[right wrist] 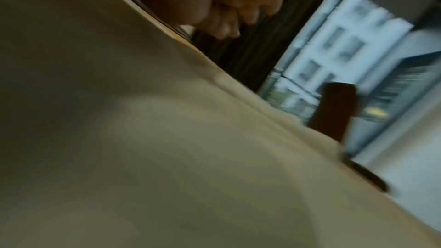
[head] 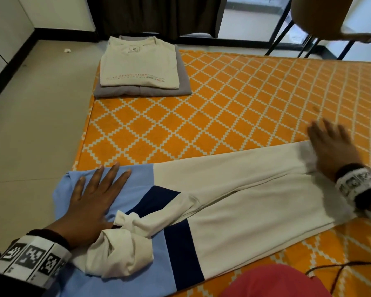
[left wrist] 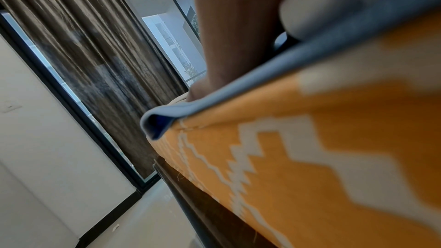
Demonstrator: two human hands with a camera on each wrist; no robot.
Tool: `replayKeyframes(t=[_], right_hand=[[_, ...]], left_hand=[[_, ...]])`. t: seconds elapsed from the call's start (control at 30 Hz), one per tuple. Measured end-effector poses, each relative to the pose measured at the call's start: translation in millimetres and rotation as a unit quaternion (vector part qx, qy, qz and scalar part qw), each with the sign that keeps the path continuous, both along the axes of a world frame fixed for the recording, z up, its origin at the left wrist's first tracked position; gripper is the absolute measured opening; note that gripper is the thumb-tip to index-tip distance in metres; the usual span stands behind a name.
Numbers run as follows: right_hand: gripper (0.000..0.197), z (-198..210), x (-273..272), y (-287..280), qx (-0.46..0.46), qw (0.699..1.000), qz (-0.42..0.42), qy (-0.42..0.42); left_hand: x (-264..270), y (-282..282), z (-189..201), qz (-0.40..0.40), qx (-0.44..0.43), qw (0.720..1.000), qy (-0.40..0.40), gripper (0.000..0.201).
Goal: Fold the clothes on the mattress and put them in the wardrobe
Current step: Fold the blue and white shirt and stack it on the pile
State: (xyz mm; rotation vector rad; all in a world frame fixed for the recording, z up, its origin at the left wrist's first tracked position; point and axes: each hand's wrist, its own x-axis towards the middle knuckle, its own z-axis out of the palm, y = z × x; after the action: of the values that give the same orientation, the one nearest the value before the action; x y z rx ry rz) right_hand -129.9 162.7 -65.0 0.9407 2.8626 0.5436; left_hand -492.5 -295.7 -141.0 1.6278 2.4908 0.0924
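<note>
Nearest the camera, a patch of red fabric (head: 274, 281) fills the bottom edge of the head view, with a thin dark cord (head: 338, 267) trailing over the mattress (head: 234, 103) just to its right. Directly beyond lies the garment being worked: a colour-block sweatshirt (head: 234, 189), cream over most of its length, light blue at the left end, with navy bands between. It lies across the near part of the orange, white-latticed mattress, its blue end reaching the mattress's left edge; the left wrist view shows that blue hem (left wrist: 167, 112) lapping over the edge. A cream sleeve (head: 124, 249) is folded in across the blue part, bunched and creased. Left hand (head: 92, 202) flat on the blue end, palm down, fingers straight and spread. Right hand (head: 332, 151) at the sweatshirt's far right end, palm down on the cream cloth with fingers spread and reaching past its edge; blurred, so whether the fingertips touch the mattress cannot be told. Both wrists carry bands with black-and-white markers. Farther off, at the mattress's far left corner, a folded cream T-shirt (head: 139, 63) with a line of print sits on a folded grey garment (head: 141, 91), well apart from the sweatshirt. Beyond: tiled floor (head: 30, 116), dark curtain (head: 154, 16), glass door, chair legs (head: 287, 33).
</note>
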Motion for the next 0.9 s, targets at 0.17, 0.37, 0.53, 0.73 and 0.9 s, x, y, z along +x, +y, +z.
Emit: replayKeyframes(t=[0.17, 0.37, 0.53, 0.73, 0.9], right_hand=[[0.066, -38.4, 10.5, -100.1, -0.18, 0.957, 0.225, -0.034], [0.069, -35.9, 51.5, -50.6, -0.191, 0.977, 0.094, -0.004], [0.084, -36.0, 82.6, -18.6, -0.144, 0.988, -0.054, -0.026], [0.092, -7.8, 71.0, -38.7, -0.071, 0.973, -0.217, -0.016], [0.059, 31.7, -9.8, -120.9, 0.029, 0.998, 0.052, 0.027]], left_hand=[[-0.5, 0.8, -1.7, -0.001, 0.0, 1.0, 0.003, 0.129], [-2.7, -0.3, -1.6, -0.001, 0.004, 1.0, -0.011, 0.128], [-2.7, 0.4, 0.6, 0.011, -0.028, 0.999, -0.025, 0.123], [5.0, 5.5, 28.6, 0.019, -0.061, 0.994, -0.09, 0.084], [16.1, -1.7, 62.0, 0.067, 0.115, 0.949, -0.285, 0.075]])
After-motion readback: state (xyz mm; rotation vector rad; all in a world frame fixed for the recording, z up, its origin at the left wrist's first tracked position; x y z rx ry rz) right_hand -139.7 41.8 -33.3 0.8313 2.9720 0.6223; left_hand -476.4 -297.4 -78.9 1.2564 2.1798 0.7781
